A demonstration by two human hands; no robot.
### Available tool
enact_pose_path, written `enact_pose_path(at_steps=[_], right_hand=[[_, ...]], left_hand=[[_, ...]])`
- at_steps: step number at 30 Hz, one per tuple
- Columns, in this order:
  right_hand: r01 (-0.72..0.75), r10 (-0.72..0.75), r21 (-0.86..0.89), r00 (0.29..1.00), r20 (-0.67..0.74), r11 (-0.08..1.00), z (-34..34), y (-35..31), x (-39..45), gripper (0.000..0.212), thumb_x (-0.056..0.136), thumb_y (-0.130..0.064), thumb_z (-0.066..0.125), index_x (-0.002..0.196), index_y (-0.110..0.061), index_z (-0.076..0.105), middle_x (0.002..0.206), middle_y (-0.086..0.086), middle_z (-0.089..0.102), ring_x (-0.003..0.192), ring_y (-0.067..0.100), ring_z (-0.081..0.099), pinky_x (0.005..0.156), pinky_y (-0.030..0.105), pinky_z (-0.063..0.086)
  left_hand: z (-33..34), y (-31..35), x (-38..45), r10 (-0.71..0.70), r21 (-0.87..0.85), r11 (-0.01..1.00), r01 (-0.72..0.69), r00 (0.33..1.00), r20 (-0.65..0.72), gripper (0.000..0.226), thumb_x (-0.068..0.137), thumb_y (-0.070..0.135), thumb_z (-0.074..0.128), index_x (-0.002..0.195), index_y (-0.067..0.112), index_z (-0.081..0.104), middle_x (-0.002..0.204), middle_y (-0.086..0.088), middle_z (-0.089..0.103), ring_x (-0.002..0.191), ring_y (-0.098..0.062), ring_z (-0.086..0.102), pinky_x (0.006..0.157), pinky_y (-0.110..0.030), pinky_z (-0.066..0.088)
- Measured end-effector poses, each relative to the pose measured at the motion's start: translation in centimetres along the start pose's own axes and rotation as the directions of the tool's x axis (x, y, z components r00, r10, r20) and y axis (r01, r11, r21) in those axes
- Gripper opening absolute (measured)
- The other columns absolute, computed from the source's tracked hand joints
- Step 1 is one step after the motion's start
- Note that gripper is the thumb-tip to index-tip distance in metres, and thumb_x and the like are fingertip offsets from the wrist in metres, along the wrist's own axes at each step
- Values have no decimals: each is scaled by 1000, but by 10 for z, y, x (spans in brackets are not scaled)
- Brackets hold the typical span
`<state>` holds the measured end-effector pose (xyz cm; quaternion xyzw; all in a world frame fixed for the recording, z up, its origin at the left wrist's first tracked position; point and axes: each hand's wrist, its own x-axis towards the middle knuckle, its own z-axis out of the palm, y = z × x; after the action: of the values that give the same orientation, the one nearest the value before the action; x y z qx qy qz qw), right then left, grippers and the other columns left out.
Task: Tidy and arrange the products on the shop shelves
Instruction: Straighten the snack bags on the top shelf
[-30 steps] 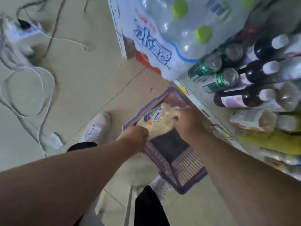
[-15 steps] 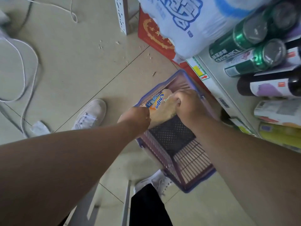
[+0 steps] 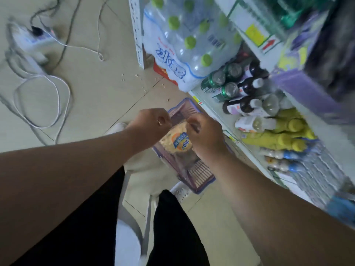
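Gripping chips bag point(image 3: 177, 140) with both hands' fingers above purple basket point(image 3: 199, 174) on tiled floor point(image 3: 99, 89), beside shelves point(image 3: 249, 152).

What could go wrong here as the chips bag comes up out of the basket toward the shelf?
1. Both hands, left hand and right hand, pinch only the top edge of the chips bag; it could slip or tear and drop back into the purple basket.
2. The bottles and green cans lie packed on the lower shelf; pushing the bag in may dislodge them.
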<state>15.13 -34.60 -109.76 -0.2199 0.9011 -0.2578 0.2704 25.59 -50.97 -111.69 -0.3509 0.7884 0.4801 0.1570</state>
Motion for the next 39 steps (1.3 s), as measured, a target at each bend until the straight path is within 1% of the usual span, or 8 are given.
enact_pose_path(at_steps=[3,8,15,21,26,29,33,39], right_hand=[[80,-71,89,992,-102,993,-50,-53,-30,9,97,-18,69,101,-11,75,93,1,76,90,21,71,84,48,58],[240,-193,161,945,-263,957,-138,-149,-71,13,98,-17,70,110,-18,75,103,-6,75,98,13,68,88,38,56],[474,-307,176,768,-562,863,-280,-258,-122,10,99,-13,72,106,-19,75,92,-16,71,88,2,68,78,28,56],[648,-381,92,551,-743,756,-407,-336,-174,8,99,-18,74,107,-19,75,99,-11,75,96,11,72,85,29,58],[738,-428,-21,367,-826,674,-497,-386,-214,8,98,-20,74,105,-24,74,96,-13,74,92,13,72,81,27,57],[774,-463,-100,265,-846,625,-543,-410,-236,11,99,-23,73,110,-24,73,100,-12,74,94,16,72,81,36,59],[794,-481,-195,136,-866,575,-600,-441,-260,15,99,-22,74,114,-22,73,106,-9,75,101,15,73,87,39,61],[720,-493,-332,17,-870,610,-673,-486,-296,15,98,-32,73,114,-32,72,104,-19,73,102,0,69,81,19,56]], left_hand=[[-47,51,-39,94,-50,994,-98,993,-77,9,92,22,70,94,27,78,85,11,75,80,-8,68,69,-18,47],[-116,154,-95,304,-125,937,-326,937,-170,9,93,19,76,97,27,77,85,14,74,81,4,67,69,-4,42],[-214,299,-183,538,-201,750,-630,758,-370,17,95,11,75,99,27,77,85,15,76,77,5,69,68,-5,47],[-284,424,-263,716,-189,473,-861,500,-488,24,97,12,77,101,35,76,90,13,78,79,-3,74,66,-10,52],[-331,510,-322,828,-20,258,-966,232,-511,29,98,17,76,108,44,72,94,18,77,85,-4,74,71,-12,54],[-355,551,-355,864,55,117,-992,74,-498,34,98,16,75,113,46,70,97,17,77,88,-7,76,75,-17,58],[-385,602,-388,875,93,6,-996,-40,-482,30,97,13,76,121,31,74,98,15,78,85,-8,76,70,-20,60],[-423,671,-430,851,145,-70,-987,-135,-508,31,97,18,76,124,35,72,100,19,75,85,-8,76,68,-20,62]])
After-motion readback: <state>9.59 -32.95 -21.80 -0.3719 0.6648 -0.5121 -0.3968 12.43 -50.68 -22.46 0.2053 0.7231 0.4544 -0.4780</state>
